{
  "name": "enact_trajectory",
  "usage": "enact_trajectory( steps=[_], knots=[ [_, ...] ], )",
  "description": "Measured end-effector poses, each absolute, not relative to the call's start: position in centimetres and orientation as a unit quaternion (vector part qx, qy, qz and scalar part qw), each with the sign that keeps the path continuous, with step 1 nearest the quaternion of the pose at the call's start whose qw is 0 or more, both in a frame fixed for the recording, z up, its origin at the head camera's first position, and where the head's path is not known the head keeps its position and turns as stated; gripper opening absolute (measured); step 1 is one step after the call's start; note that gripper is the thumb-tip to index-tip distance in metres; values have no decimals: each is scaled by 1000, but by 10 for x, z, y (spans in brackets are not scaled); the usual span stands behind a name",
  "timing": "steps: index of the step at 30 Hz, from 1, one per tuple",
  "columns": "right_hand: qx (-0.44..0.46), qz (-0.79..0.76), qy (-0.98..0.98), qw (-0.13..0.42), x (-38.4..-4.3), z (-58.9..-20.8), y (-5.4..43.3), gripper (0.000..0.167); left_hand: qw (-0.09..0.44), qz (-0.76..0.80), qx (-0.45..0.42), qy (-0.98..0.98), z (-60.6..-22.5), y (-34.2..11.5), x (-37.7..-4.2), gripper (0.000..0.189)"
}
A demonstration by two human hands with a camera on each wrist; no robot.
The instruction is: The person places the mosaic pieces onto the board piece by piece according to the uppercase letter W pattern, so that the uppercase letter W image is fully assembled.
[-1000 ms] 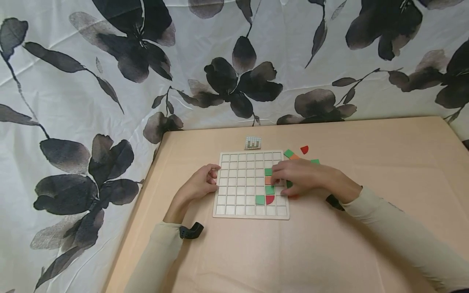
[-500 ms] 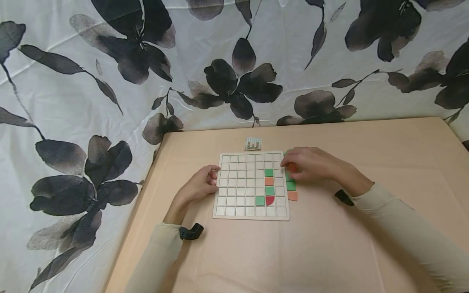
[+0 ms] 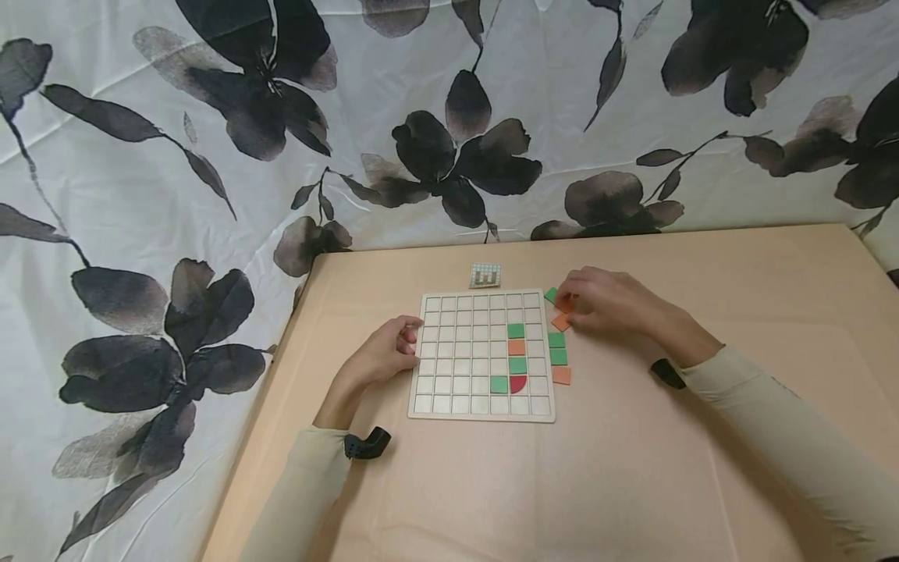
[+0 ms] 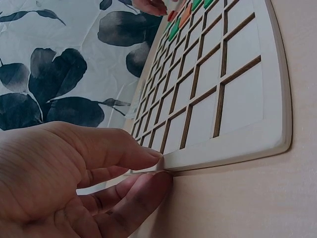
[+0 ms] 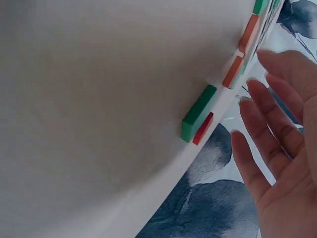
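Note:
A pale grid board (image 3: 449, 351) lies on the table with green, orange and red pieces set in some of its squares. In the left wrist view, my left hand (image 4: 84, 173) pinches the board's edge between thumb and finger. My right hand (image 3: 611, 304) is over the loose pieces off the board's upper right corner. Seen from the right wrist, its fingers are loosely bent and spread, with nothing between them. An orange square (image 5: 233, 72) is just ahead of the fingertips. A green piece (image 5: 198, 114) and a red piece (image 5: 203, 130) stand nearby, hidden from the head view.
A small printed pattern card (image 3: 485, 275) lies behind the board. Two green squares (image 3: 557, 348) and an orange square (image 3: 561, 375) line its right side. A floral cloth (image 3: 393, 78) hangs behind the table (image 3: 632, 468).
My right hand has left the board and moved up and right over the loose pieces, baring the green and orange squares alongside. My left hand stays at the board's left edge.

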State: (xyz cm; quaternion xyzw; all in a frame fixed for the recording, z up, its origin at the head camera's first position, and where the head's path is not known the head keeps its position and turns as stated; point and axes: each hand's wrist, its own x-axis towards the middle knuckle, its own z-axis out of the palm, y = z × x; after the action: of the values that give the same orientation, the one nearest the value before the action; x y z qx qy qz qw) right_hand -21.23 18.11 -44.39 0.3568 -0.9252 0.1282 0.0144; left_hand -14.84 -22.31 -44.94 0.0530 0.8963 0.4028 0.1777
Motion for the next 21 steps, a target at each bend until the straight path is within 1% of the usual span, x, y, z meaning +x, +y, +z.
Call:
enact_trajectory(
  steps=[4, 8, 13, 21],
  knots=[
    [337, 120, -933, 35, -216, -445, 181, 26, 178, 407, 51, 895, -449, -223, -149, 66],
    [331, 120, -935, 41, -219, -447, 181, 29, 179, 412, 47, 892, -449, -223, -149, 67],
    [330, 126, -935, 35, -219, -448, 181, 31, 180, 414, 46, 891, -448, -223, -149, 66],
    [323, 127, -938, 19, -219, -448, 180, 24, 182, 414, 42, 891, -445, -223, -148, 65]
  ],
)
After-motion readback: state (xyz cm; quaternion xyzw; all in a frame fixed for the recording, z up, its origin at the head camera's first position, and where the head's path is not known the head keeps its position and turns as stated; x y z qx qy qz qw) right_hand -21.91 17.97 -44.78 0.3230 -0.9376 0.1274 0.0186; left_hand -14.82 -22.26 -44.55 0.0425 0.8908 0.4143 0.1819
